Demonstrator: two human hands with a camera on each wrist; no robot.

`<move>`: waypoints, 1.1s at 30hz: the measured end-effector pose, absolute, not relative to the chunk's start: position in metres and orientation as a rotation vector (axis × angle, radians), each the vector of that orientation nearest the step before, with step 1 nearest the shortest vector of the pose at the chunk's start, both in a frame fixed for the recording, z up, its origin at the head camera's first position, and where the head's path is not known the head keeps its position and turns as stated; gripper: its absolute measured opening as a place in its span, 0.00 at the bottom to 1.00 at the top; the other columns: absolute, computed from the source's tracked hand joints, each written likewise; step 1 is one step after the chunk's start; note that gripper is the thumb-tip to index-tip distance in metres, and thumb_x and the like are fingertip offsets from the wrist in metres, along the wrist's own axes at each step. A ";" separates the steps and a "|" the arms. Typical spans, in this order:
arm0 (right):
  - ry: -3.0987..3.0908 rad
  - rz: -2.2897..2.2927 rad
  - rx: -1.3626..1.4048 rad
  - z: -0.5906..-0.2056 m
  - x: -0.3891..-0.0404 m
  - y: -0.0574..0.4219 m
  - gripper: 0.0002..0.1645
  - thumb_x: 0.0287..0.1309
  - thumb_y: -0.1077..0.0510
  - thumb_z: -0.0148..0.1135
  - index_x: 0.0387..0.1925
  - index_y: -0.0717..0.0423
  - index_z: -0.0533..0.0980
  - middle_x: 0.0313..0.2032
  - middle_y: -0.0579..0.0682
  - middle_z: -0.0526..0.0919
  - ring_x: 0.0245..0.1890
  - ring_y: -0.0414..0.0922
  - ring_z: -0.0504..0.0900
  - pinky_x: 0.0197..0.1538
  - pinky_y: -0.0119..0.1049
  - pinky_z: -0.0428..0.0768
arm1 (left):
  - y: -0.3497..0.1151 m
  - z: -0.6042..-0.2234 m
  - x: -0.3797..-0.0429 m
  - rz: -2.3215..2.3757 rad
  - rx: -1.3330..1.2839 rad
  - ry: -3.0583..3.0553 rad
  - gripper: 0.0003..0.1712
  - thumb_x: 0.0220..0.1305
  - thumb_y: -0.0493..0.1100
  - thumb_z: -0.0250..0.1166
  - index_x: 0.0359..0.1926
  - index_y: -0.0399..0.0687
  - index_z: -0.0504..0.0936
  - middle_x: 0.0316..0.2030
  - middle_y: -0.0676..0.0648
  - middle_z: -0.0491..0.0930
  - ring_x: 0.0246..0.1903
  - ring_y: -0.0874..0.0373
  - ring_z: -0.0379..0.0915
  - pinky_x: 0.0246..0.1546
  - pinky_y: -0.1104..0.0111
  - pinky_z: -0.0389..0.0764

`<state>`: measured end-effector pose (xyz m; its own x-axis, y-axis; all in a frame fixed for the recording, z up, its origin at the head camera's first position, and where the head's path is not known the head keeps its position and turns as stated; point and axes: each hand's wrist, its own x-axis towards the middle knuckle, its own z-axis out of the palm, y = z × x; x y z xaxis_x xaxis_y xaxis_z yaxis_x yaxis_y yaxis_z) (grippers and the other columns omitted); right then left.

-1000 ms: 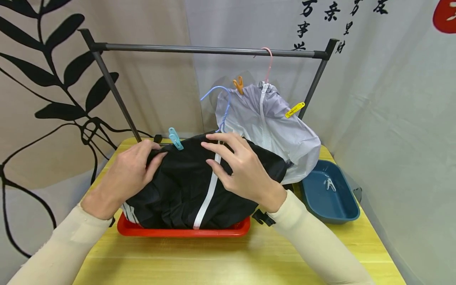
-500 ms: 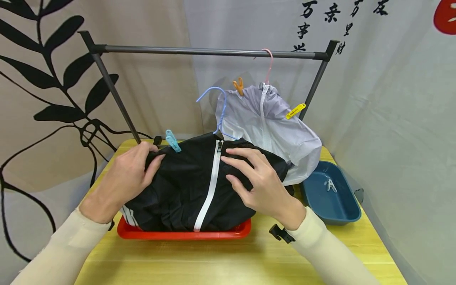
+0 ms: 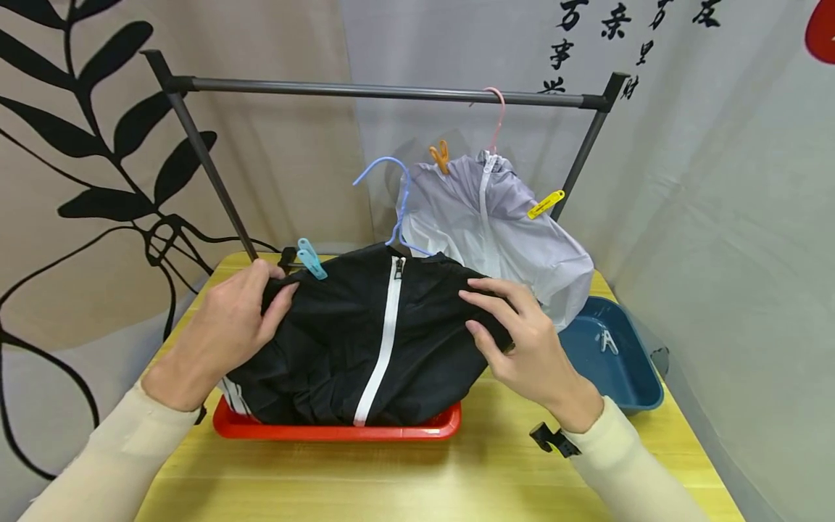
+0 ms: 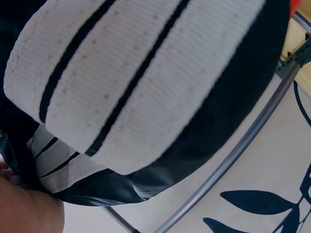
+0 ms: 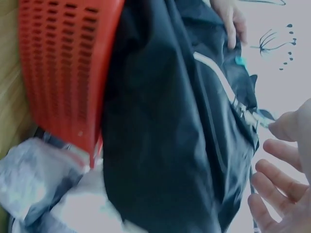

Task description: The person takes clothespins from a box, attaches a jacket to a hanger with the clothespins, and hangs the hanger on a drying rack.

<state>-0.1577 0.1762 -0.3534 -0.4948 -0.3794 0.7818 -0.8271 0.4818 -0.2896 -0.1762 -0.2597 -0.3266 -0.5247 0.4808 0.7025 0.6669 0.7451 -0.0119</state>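
A black jacket with a white zipper stands up out of a red basket. From its collar rises the hook of a blue hanger. My left hand pinches the jacket's left shoulder between thumb and fingers, beside a light blue clothespin clipped there. White stripes on the jacket's sleeve fill much of the left wrist view. At the right shoulder, my right hand has its fingers spread and slightly bent; the right wrist view shows nothing held in them.
Behind stands a dark metal rack. A pale lilac and white jacket hangs from it on a pink hanger, with an orange clothespin and a yellow clothespin. A blue tray at right holds a white clothespin.
My right hand has moved right, from the collar along the jacket to its right shoulder. The blue hanger's hook has shifted slightly left. My left hand has kept its grip.
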 end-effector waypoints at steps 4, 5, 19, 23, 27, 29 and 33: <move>-2.058 0.886 0.941 -0.357 -0.158 0.190 0.21 0.88 0.51 0.66 0.69 0.57 0.88 0.68 0.62 0.88 0.69 0.60 0.86 0.80 0.28 0.76 | -0.262 -0.327 -0.175 -0.335 -0.842 -2.232 0.19 0.68 0.34 0.78 0.52 0.28 0.80 0.33 0.35 0.84 0.24 0.48 0.76 0.24 0.54 0.84; -2.055 0.888 0.929 -0.357 -0.158 0.194 0.21 0.88 0.51 0.66 0.69 0.58 0.88 0.68 0.63 0.88 0.68 0.61 0.87 0.80 0.26 0.75 | -0.262 -0.327 -0.175 -0.333 -0.837 -2.234 0.19 0.68 0.34 0.78 0.52 0.29 0.80 0.32 0.35 0.84 0.24 0.48 0.76 0.24 0.55 0.84; -2.073 0.846 0.840 -0.365 -0.159 0.228 0.21 0.82 0.56 0.69 0.68 0.59 0.89 0.67 0.65 0.88 0.66 0.63 0.87 0.77 0.19 0.73 | -0.270 -0.328 -0.173 -0.338 -0.825 -2.231 0.36 0.97 0.62 0.46 0.52 0.29 0.80 0.32 0.37 0.84 0.22 0.55 0.70 0.21 0.60 0.76; -2.066 0.839 0.826 -0.367 -0.160 0.234 0.21 0.84 0.54 0.68 0.67 0.60 0.89 0.67 0.66 0.89 0.65 0.65 0.87 0.78 0.19 0.72 | -0.272 -0.329 -0.173 -0.346 -0.828 -2.233 0.23 0.92 0.50 0.62 0.53 0.29 0.80 0.32 0.36 0.85 0.22 0.55 0.70 0.22 0.61 0.76; -2.066 0.834 0.806 -0.367 -0.160 0.240 0.21 0.80 0.57 0.69 0.67 0.61 0.89 0.66 0.66 0.89 0.65 0.66 0.86 0.80 0.21 0.71 | -0.273 -0.330 -0.172 -0.344 -0.824 -2.235 0.16 0.79 0.39 0.72 0.53 0.29 0.80 0.32 0.36 0.85 0.22 0.55 0.70 0.22 0.61 0.76; -2.066 0.825 0.794 -0.366 -0.160 0.244 0.22 0.78 0.59 0.70 0.67 0.61 0.89 0.66 0.67 0.89 0.65 0.67 0.86 0.79 0.21 0.71 | -0.273 -0.330 -0.172 -0.341 -0.817 -2.237 0.16 0.75 0.38 0.74 0.53 0.29 0.80 0.32 0.36 0.85 0.22 0.55 0.69 0.21 0.61 0.76; -2.052 0.810 0.763 -0.362 -0.160 0.251 0.22 0.75 0.60 0.70 0.66 0.61 0.89 0.65 0.68 0.89 0.65 0.67 0.85 0.79 0.21 0.71 | -0.273 -0.330 -0.172 -0.338 -0.811 -2.241 0.18 0.71 0.36 0.76 0.53 0.30 0.80 0.31 0.37 0.85 0.22 0.56 0.69 0.21 0.62 0.75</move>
